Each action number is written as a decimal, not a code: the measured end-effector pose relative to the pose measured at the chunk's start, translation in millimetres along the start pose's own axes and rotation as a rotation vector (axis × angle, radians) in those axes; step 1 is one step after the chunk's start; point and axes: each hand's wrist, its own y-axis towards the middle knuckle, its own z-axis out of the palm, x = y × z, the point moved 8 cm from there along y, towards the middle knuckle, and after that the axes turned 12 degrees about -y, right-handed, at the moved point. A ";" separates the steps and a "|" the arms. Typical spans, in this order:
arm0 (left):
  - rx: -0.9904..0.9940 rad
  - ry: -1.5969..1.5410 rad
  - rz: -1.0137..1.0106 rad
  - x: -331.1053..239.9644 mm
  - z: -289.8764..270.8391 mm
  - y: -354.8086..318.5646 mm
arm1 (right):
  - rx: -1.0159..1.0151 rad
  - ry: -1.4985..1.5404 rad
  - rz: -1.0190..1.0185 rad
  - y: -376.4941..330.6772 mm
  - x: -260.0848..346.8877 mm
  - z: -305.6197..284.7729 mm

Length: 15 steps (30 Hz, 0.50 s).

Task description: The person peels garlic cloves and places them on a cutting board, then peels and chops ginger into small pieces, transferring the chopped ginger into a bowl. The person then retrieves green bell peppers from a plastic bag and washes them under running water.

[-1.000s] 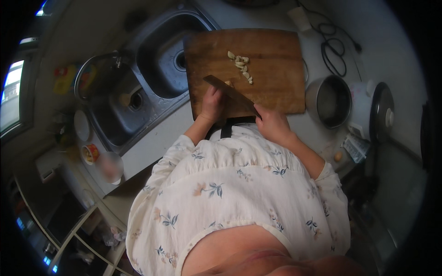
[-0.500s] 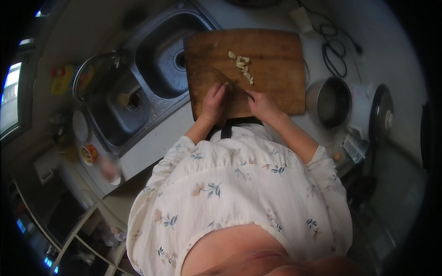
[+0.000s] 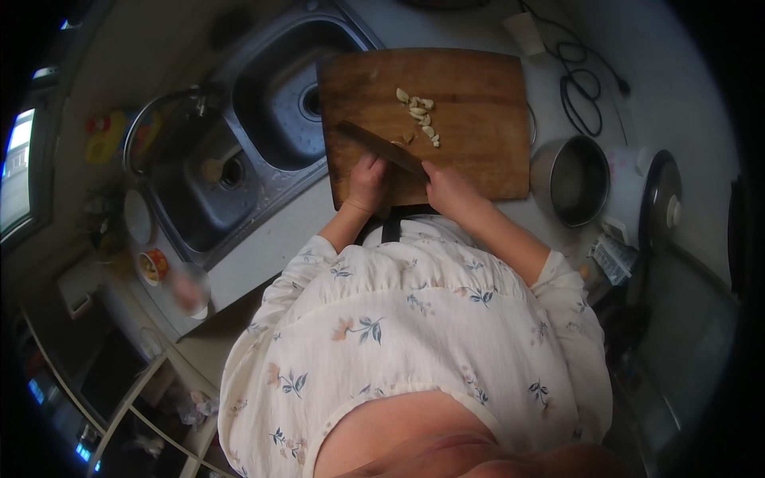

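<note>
A wooden cutting board [image 3: 486,119] lies in front of me, with several peeled garlic cloves [image 3: 418,111] in a loose line on it. A small brownish piece [image 3: 408,138] rests beside them, just past the blade. My right hand [image 3: 451,188] is closed around the handle of a broad-bladed knife [image 3: 378,145]. Its blade points to the far left across the board. Close against the near side of the blade, my left hand [image 3: 368,185] has its fingers drawn together over the board. What those fingertips hold, if anything, is hidden.
Left of the board is a double steel sink [image 3: 275,95] with a curved faucet [image 3: 147,119]. A steel pot [image 3: 570,179] stands close to the board's right edge, beside a lid [image 3: 660,199]. A black cable [image 3: 580,99] coils at the back right.
The knife has swung its tip up and away, so more of the blade shows. A small brownish piece now shows beside the cloves. My left hand has barely shifted.
</note>
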 end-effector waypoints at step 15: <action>-0.047 -0.001 0.031 0.2 -2.3 -2.0 | 0.084 -0.069 -0.003 -28.0 -11.2 -16.6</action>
